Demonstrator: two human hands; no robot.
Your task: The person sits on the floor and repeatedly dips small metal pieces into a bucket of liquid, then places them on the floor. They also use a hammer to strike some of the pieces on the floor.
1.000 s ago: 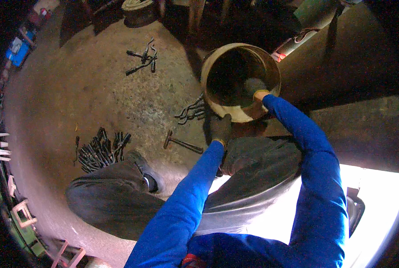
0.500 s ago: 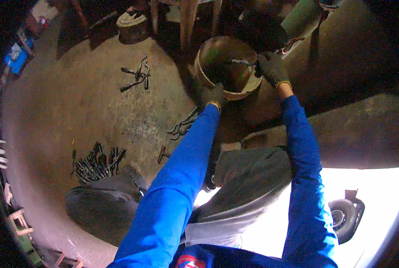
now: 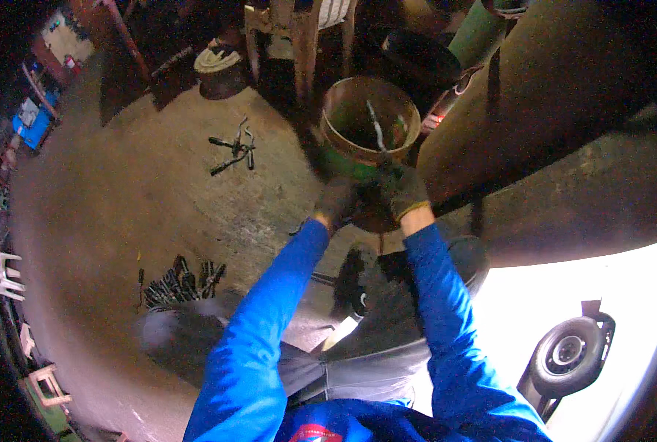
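Both hands wear dark gloves. My right hand (image 3: pixel 403 188) is closed around the dark lower end of a bent metal rod (image 3: pixel 375 127), whose pale shaft points up in front of the bucket opening. Close beside it on the left, my left hand (image 3: pixel 336 200) is held low in front of the bucket, its fingers lost in shadow. The round bucket (image 3: pixel 332 132), greenish with a pale worn rim, stands just beyond both hands, tilted so its inside shows. Several bent rods with dark handles (image 3: pixel 234 150) lie crossed on the floor to the left.
Nearer on the left lies a heap of dark-handled rods (image 3: pixel 181 286). A chair (image 3: pixel 308 44) and a dark tub with pale cloth (image 3: pixel 219 66) stand at the back. A large brown cylinder (image 3: pixel 542 125) fills the right. A wheel (image 3: pixel 567 355) shows at lower right.
My right hand has moved down and left from the bucket's right side, and the rod now points upward. My left hand has left the bucket rim and dropped lower.
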